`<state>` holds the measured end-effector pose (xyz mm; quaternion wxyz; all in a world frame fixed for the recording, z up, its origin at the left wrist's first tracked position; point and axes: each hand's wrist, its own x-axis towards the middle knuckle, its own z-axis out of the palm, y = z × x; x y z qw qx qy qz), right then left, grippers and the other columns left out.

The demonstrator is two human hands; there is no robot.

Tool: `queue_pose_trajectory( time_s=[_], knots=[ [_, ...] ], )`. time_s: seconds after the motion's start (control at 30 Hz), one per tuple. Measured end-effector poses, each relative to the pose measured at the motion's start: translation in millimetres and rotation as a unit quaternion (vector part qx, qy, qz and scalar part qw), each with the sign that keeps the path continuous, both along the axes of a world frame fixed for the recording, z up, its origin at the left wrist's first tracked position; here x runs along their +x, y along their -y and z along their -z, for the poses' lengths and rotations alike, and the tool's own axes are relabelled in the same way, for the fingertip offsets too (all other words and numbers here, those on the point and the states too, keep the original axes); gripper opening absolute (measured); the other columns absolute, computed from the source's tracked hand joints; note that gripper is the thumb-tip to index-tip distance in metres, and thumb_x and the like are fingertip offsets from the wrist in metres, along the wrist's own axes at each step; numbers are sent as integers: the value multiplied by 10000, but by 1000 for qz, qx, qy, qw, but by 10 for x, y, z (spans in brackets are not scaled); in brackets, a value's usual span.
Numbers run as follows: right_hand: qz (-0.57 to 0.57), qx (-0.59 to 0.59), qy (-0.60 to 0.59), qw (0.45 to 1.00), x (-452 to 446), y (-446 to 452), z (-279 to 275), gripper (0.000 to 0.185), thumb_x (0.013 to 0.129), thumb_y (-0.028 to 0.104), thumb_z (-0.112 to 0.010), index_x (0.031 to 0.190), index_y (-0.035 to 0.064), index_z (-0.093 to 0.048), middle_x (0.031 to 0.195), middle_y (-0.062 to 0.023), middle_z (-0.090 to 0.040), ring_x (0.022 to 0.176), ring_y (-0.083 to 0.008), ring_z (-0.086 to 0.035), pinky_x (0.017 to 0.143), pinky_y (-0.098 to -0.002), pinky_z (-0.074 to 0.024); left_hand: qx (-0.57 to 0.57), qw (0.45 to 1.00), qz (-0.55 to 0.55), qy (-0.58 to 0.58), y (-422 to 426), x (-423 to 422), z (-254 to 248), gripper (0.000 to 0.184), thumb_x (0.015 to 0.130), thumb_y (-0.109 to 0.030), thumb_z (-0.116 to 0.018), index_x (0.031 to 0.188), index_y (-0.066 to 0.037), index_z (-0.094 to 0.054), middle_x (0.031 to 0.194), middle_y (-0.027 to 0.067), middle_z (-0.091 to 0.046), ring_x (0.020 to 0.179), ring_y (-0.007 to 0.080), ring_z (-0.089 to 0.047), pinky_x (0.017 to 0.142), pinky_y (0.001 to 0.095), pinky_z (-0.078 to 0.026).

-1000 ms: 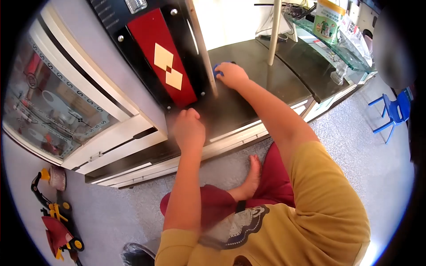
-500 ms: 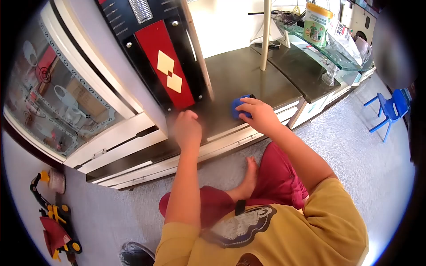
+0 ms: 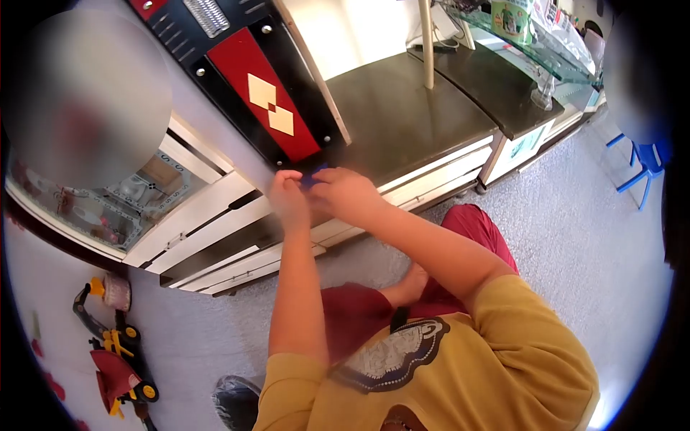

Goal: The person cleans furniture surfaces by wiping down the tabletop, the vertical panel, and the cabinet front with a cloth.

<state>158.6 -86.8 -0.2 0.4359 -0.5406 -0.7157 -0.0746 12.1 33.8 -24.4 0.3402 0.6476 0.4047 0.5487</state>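
Blue object: a small blue object (image 3: 313, 174) sits between the two hands, just in front of the foot of the upright panel; fingers cover most of it, so its exact shape cannot be told.
Right hand: the right hand (image 3: 348, 194) reaches in with bent fingers closed on the object, seemingly in a light fingertip pinch.
Left hand: the left hand (image 3: 290, 195) is just beside it, fingers curled inward; blur hides whether it also has hold of the object.
Step in hand: close two-handed handling of the object, as far as can be judged.
Next move's demand: probably fine fingertip control and a steady left hand, with so little of the object exposed.
Upright panel: the black-and-red panel (image 3: 244, 79) with cream diamonds stands just beyond the hands and limits reach forward.
Cabinet: its dark top (image 3: 410, 108) extends to the right, a pale pole (image 3: 428, 50) rising there, a glass shelf (image 3: 568, 70) beyond.
Floor: a toy excavator (image 3: 118, 373) at left, a blue chair (image 3: 650, 169) at far right.
View: a pale round blur (image 3: 90, 100) hides the upper left.
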Motion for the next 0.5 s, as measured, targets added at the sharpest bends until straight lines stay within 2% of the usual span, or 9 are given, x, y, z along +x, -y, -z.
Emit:
queue_pose_trajectory(
  time_s=[0.03,0.13,0.23,0.33,0.4,0.5],
  knots=[
    [7,-27,-5,1000,77,89,-39,245,854,238,-865,1080,160,-812,1259,-96,-761,1167,-328,-723,1030,-458,-584,22,1000,-4,-16,-7,6,1,237,1015,-32,-498,926,-45,-718,811,62,-653,792,187,-620,743,352,-502],
    [14,-37,-15,999,548,395,-95,248,882,192,-840,1119,126,-811,1348,-121,-749,1232,-369,-702,1026,-463,-590,-6,999,2,-46,149,35,-127,254,1034,-2,-507,916,-43,-727,822,0,-620,782,105,-556,710,266,-443],
    [89,-27,-8,996,1218,686,-36,250,885,166,-865,1127,137,-808,1366,-118,-743,1279,-366,-692,1071,-458,-578,20,999,2,-40,215,53,-163,218,1019,-25,-524,913,-49,-713,794,28,-604,759,150,-571,704,315,-463],
    [175,-39,-12,984,1895,1000,-55,254,916,178,-857,1164,151,-808,1394,-113,-737,1278,-375,-694,1060,-458,-587,-11,1000,13,-10,259,79,-213,211,1015,-17,-531,908,-45,-711,790,22,-588,752,142,-557,691,300,-451],
    [239,-78,-53,966,2126,1186,-146,265,935,176,-845,1195,149,-803,1406,-112,-736,1267,-380,-697,1040,-459,-595,13,1000,20,-19,251,98,-193,201,1003,5,-536,909,-38,-709,799,32,-603,747,146,-562,683,302,-450],
    [269,-50,-37,961,2235,1197,-78,235,947,192,-827,1180,160,-807,1373,-78,-751,1248,-352,-697,1015,-458,-595,87,995,23,-40,221,123,-120,214,1013,19,-537,916,-37,-719,815,17,-616,761,124,-565,689,282,-445]
  ],
)
